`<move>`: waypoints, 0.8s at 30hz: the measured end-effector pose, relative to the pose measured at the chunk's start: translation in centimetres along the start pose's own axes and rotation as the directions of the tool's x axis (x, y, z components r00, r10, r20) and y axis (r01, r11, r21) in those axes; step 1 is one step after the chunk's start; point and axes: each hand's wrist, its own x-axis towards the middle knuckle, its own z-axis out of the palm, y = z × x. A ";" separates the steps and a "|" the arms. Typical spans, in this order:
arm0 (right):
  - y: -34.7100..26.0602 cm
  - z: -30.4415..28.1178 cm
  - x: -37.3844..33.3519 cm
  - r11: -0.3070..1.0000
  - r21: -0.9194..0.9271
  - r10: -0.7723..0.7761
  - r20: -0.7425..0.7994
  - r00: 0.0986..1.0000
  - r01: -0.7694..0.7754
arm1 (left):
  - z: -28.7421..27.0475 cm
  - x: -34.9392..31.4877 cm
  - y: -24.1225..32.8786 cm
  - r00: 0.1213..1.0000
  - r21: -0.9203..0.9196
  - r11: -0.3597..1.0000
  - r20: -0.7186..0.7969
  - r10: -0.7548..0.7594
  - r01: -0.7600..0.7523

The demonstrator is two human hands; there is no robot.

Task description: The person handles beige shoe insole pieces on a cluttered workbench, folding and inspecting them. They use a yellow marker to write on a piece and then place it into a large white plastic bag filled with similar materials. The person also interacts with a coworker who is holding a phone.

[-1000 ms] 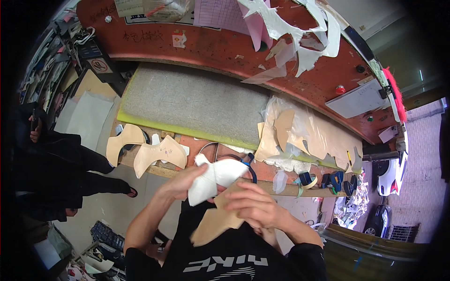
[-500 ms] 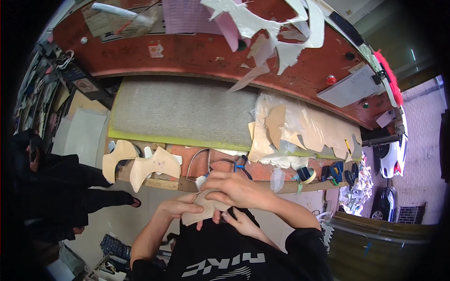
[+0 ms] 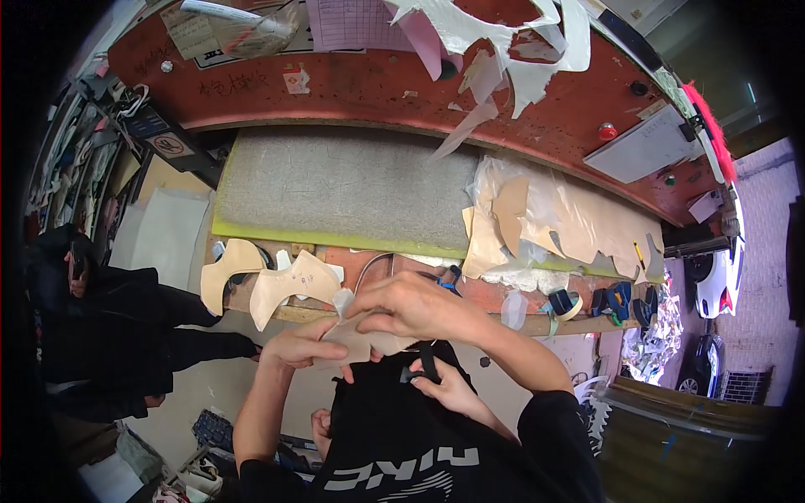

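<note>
Near: another person's hand (image 3: pixel 449 392) on a dark strap (image 3: pixel 428 360), just right | Grip: your left hand (image 3: pixel 303 345) and right hand (image 3: pixel 412 303) pinch closed on the thin pale piece (image 3: pixel 359 344), near side of the bench (image 3: pixel 495 312); long axis roughly left-right, tip far, partly hand-covered | Left beyond: smooth curved tan cutouts (image 3: pixel 289 287) | Far: rough grey mat (image 3: pixel 344 189)

A reddish workbench (image 3: pixel 483 313) carries a grey, yellow-edged slab (image 3: pixel 344 184), two beige cut pieces (image 3: pixel 292 282) before it, and, rightward, dark blue, seemingly strap-like items (image 3: pixel 620 298).
</note>
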 end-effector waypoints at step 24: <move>12.4 9.2 -8.4 0.581 -0.811 0.081 0.147 0.986 0.073 | -1.4 -8.8 -1.3 0.631 -0.122 0.858 -0.730 0.263 -0.499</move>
